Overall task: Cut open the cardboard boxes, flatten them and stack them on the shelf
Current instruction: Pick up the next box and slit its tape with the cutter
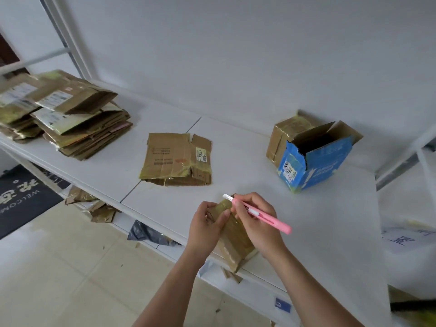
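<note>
I see the left hand gripping a small taped box at the shelf's front edge; right hand holds a pink cutter against it. Flattened stack far left.

Setting: storeroom or parcel-handling room, not a home kitchen or lab. Evidence: long white shelf on a white metal frame set against a bare white wall; pile of flattened cardboard boxes with shipping labels at the shelf's left end; one more flattened box with a numbered sticker (reads 6367) mid-shelf; an opened blue box and a taped brown box to the right. Pale tiled floor carries cardboard scraps and a dark doormat printed WELCOME, which suggests an entrance close by.
</note>
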Demonstrator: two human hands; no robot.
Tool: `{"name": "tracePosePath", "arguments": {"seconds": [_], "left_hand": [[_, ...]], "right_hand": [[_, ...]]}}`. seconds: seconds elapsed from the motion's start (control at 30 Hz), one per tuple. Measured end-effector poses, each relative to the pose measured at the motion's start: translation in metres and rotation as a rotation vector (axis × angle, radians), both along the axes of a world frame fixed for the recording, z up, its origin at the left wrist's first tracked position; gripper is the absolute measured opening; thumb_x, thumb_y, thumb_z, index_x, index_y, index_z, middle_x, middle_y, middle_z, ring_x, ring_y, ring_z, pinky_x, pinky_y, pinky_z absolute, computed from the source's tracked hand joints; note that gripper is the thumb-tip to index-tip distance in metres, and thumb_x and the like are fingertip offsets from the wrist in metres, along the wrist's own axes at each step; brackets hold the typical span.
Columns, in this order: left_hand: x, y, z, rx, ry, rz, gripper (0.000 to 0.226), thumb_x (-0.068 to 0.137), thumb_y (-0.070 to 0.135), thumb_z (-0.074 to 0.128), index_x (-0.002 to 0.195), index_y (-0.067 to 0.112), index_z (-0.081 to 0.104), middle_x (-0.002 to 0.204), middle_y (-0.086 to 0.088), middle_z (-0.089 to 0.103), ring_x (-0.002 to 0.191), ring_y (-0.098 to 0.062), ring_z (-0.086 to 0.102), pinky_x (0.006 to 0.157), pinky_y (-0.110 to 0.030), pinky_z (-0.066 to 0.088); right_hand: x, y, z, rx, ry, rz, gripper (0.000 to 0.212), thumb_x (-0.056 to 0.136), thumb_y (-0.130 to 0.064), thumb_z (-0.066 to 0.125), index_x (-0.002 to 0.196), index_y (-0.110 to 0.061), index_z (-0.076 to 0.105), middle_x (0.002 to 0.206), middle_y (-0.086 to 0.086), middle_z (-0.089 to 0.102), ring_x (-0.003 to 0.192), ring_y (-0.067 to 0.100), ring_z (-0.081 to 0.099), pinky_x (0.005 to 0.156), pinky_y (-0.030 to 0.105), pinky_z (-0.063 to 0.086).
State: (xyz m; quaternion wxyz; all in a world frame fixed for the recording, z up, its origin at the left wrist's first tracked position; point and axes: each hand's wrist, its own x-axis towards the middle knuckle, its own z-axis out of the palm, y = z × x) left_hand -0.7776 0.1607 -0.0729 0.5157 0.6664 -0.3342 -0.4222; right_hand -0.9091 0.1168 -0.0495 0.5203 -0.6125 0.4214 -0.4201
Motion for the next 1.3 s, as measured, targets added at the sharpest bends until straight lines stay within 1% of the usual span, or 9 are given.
{"name": "tracePosePath", "arguments": {"seconds": [0.13,0.23,0.3,0.47,0.63,0.93,1.1,1.2,1.3], "left_hand": [[-0.004,0.008,-0.007,-0.016,0.242,0.116,0.009,0.096,0.022,0.063,0.103,0.021,0.069,0.089,0.003,0.07,0.076,-0.002,0.064,0.066,-0.016,0.049],[-0.003,0.009,-0.009,-0.016,0.265,0.136,0.008,0.097,0.022,0.062,0.101,0.017,0.067,0.083,0.003,0.066,0.072,-0.005,0.06,0.063,-0.018,0.048],[-0.003,0.009,-0.009,-0.006,0.248,0.135,0.008,0.096,0.025,0.063,0.097,0.017,0.066,0.08,0.004,0.065,0.072,-0.007,0.059,0.064,-0.019,0.048],[-0.001,0.009,-0.01,0.008,0.176,0.121,0.014,0.095,0.029,0.064,0.085,0.02,0.062,0.078,0.0,0.061,0.074,-0.014,0.056,0.07,-0.03,0.049],[-0.002,0.007,-0.008,0.022,0.117,0.112,0.019,0.096,0.031,0.062,0.084,0.018,0.055,0.078,0.003,0.056,0.074,-0.013,0.053,0.072,-0.029,0.048],[-0.01,0.007,-0.004,0.023,-0.039,0.121,0.027,0.098,0.031,0.057,0.091,0.006,0.05,0.077,0.0,0.048,0.07,-0.014,0.044,0.065,-0.028,0.042],[-0.011,0.005,-0.005,0.059,-0.101,0.117,0.029,0.098,0.034,0.056,0.089,0.008,0.046,0.073,0.003,0.047,0.06,-0.006,0.041,0.053,-0.016,0.038],[-0.011,0.003,-0.003,0.086,-0.144,0.109,0.028,0.099,0.033,0.055,0.088,0.01,0.044,0.074,0.002,0.045,0.063,-0.01,0.04,0.054,-0.019,0.037],[-0.011,0.001,0.002,0.137,-0.202,0.117,0.027,0.1,0.034,0.053,0.088,0.012,0.043,0.078,0.0,0.048,0.068,-0.015,0.043,0.056,-0.025,0.036]], "right_hand": [[-0.004,-0.003,-0.001,-0.016,0.056,-0.01,0.008,0.093,-0.018,0.067,0.087,-0.015,0.062,0.083,0.004,0.069,0.082,0.021,0.069,0.071,0.037,0.06],[-0.002,-0.003,-0.002,-0.027,0.108,-0.007,0.011,0.093,-0.017,0.066,0.086,-0.012,0.058,0.081,0.008,0.066,0.08,0.027,0.067,0.07,0.047,0.058],[-0.002,-0.004,-0.003,-0.057,0.146,0.009,0.013,0.094,-0.017,0.065,0.085,-0.013,0.057,0.079,0.007,0.064,0.077,0.027,0.065,0.067,0.048,0.057],[-0.001,-0.005,-0.002,-0.176,0.241,0.068,0.013,0.093,-0.013,0.065,0.083,-0.013,0.057,0.074,-0.004,0.063,0.07,0.014,0.064,0.058,0.031,0.055],[-0.004,-0.011,0.005,-0.335,0.364,0.205,0.011,0.091,-0.008,0.066,0.085,-0.007,0.057,0.074,-0.002,0.061,0.068,0.012,0.062,0.057,0.02,0.051],[-0.05,0.007,0.018,-0.334,0.5,0.404,0.017,0.089,0.0,0.064,0.077,-0.006,0.054,0.071,0.0,0.057,0.064,0.013,0.056,0.056,0.024,0.048],[-0.086,0.032,0.021,-0.275,0.426,0.359,0.019,0.09,-0.002,0.067,0.075,-0.005,0.056,0.068,-0.004,0.056,0.06,0.01,0.055,0.057,0.017,0.043],[-0.101,0.045,0.026,-0.24,0.374,0.331,0.02,0.09,-0.005,0.068,0.076,-0.014,0.058,0.068,-0.006,0.057,0.057,0.009,0.053,0.055,0.017,0.043],[-0.115,0.055,0.026,-0.203,0.291,0.151,0.018,0.091,-0.016,0.068,0.077,-0.02,0.057,0.064,-0.008,0.058,0.054,0.004,0.051,0.05,0.015,0.041]]}}
